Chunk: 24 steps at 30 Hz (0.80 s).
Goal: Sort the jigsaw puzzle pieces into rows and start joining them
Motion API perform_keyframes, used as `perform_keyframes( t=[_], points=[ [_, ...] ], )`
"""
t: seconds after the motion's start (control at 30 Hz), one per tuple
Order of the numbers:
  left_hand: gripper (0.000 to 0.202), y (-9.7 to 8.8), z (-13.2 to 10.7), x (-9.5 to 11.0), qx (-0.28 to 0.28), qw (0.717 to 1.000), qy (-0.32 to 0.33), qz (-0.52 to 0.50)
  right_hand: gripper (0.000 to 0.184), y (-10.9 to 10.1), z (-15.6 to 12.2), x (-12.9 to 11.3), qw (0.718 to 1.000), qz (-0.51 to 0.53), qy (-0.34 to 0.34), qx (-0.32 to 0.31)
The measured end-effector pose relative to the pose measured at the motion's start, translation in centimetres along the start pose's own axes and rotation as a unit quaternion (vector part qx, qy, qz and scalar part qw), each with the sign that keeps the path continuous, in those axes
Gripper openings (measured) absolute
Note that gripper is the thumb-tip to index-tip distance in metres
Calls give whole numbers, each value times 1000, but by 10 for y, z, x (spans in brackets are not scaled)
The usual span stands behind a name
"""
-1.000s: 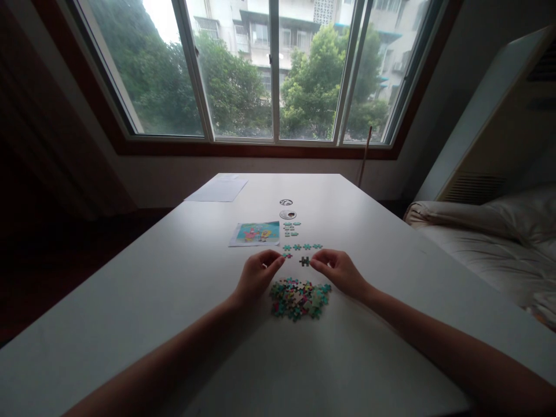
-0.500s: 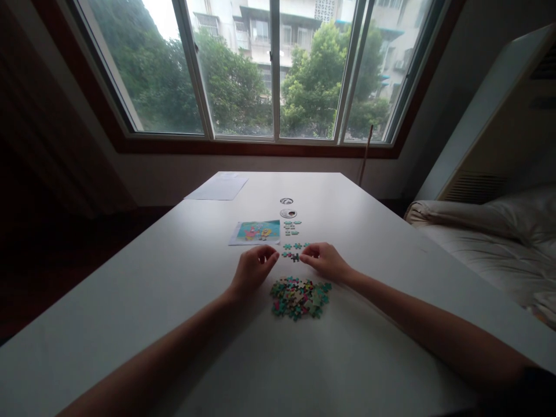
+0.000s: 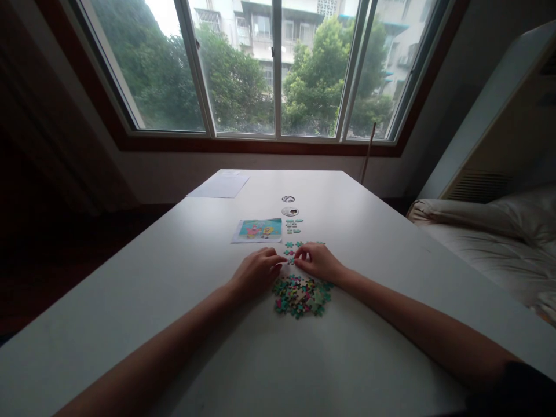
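My left hand [image 3: 256, 271] and my right hand [image 3: 319, 262] meet over small jigsaw pieces [image 3: 289, 256] on the white table [image 3: 174, 278]. Both hands pinch with fingertips close together at the same spot. The right fingers press a dark piece against a pinkish piece held at the left fingertips. Just in front of my hands lies a heap of loose colourful pieces [image 3: 301, 296]. A short row of teal pieces [image 3: 299, 244] lies just beyond my fingers.
A printed cartoon reference picture [image 3: 258, 229] lies beyond my left hand. A few more teal pieces [image 3: 293, 225] and two small round objects [image 3: 289, 205] sit farther back, with a sheet of paper [image 3: 220, 186] at the far left. A bed lies to the right.
My right hand carried the dark piece leftward to the pink piece at my left fingertips; the hands now touch. The view tilted slightly.
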<state>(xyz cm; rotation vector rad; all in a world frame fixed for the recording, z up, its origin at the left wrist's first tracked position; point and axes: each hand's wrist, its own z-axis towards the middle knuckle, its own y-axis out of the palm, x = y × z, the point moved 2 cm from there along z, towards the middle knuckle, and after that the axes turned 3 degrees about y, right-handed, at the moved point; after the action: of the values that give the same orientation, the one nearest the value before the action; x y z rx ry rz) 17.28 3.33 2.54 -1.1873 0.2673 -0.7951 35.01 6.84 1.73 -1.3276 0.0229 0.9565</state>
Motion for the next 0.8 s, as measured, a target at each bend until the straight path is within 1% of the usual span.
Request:
perform_keyframes(
  t=[0.1,0.33,0.47,0.57,0.67,0.8],
  points=[
    [26,-1,1,2,-15,1000,-1,9,10,3,2,-1,1000,0,-7,1],
    [24,1,-1,-4,4,1000,3,6,11,8,5,-1,1000,1,3,-1],
    [24,2,-2,-4,0,1000,4,13,11,0,5,-3,1000,13,-11,-8],
    [23,1,-2,-4,13,1000,5,16,12,-13,2,-4,996,41,-33,-66],
    [22,1,-2,-2,31,999,6,4,13,-28,-9,-2,990,57,-37,-126],
    [21,1,-2,3,43,999,16,-9,22,-39,-29,1,984,81,-31,-155]
  ],
)
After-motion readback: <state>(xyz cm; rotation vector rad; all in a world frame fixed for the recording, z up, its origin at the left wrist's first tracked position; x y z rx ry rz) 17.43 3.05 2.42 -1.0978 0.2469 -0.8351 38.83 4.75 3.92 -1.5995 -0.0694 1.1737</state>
